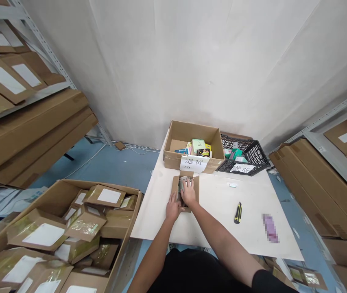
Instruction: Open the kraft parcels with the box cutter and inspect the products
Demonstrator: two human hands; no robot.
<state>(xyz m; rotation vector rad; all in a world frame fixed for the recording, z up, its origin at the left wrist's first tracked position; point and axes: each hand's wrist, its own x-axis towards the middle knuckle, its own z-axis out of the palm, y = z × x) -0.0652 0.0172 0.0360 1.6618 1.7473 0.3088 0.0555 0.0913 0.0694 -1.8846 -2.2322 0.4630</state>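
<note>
A small open cardboard box point(195, 188) stands on the white table with its flaps spread. My left hand point(172, 206) is closed on the box's near left side, thumb toward the opening. Over the opening lies my right hand point(188, 193), its fingers apart and touching a greyish packed item point(181, 184) inside. My hands hide most of the contents, so their kind is unclear. Right of my arm, a black and yellow utility knife point(238, 213) rests on the table, touched by neither hand.
Behind stand a labelled cardboard box point(173, 160) of small packages and a black plastic crate point(260, 156). A large carton point(133, 211) of taped parcels is left of the table point(216, 228). A blurred purple item point(270, 228) lies right. Shelves with cartons flank both sides.
</note>
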